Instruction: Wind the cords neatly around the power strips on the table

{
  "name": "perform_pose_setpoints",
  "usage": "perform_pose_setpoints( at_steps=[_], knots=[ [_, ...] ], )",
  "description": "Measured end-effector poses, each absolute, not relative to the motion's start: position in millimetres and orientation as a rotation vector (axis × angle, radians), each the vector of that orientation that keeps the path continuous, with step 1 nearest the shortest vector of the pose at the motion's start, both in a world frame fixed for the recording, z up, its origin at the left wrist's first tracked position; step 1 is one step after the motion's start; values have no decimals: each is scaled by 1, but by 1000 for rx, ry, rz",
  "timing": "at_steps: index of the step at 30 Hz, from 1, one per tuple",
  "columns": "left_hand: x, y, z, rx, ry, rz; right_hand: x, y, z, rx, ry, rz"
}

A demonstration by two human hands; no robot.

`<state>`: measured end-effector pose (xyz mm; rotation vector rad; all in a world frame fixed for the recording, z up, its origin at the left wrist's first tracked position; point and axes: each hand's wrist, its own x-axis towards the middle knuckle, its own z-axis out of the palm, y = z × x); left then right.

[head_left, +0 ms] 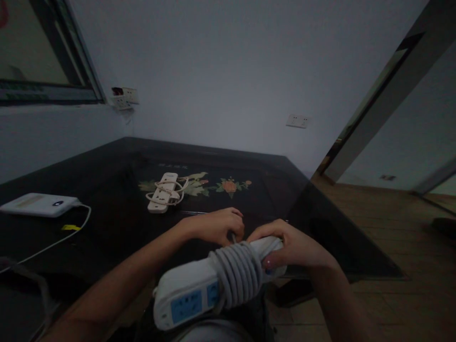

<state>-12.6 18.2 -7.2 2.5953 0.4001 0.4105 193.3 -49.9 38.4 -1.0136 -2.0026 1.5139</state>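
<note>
A white power strip [194, 294] with blue socket panels is held tilted in front of me, over the near edge of the table. Its grey cord [238, 273] is wound in several turns around the strip's middle. My right hand [285, 244] grips the strip's right end, thumb in front and fingers over the top. Just beyond the coil, my left hand [226, 225] is closed on a short stretch of the same grey cord. The cord's plug does not show.
On the dark glossy table [256, 185] with a printed flower pattern lies a second, smaller white power strip [163, 192], its cord looped around it. A white power bank [42, 204] with a white cable rests at left. Wall sockets [298, 121] are behind.
</note>
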Motion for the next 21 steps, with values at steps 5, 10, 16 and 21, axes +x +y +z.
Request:
perform_pose_setpoints(
  at_steps=[5, 10, 16, 21],
  knots=[
    [-7, 31, 9, 2777, 463, 68, 182, -55, 47, -1311, -2441, 1112],
    [-12, 37, 15, 2710, 636, -119, 179, -44, 36, -1483, -2422, 818],
    [-15, 30, 49, 2616, 670, 229, 180, -32, 38, -1514, -2271, 646],
    [-12, 14, 58, 2701, 864, 407, 181, -17, 36, -1561, -2169, 457]
  ],
)
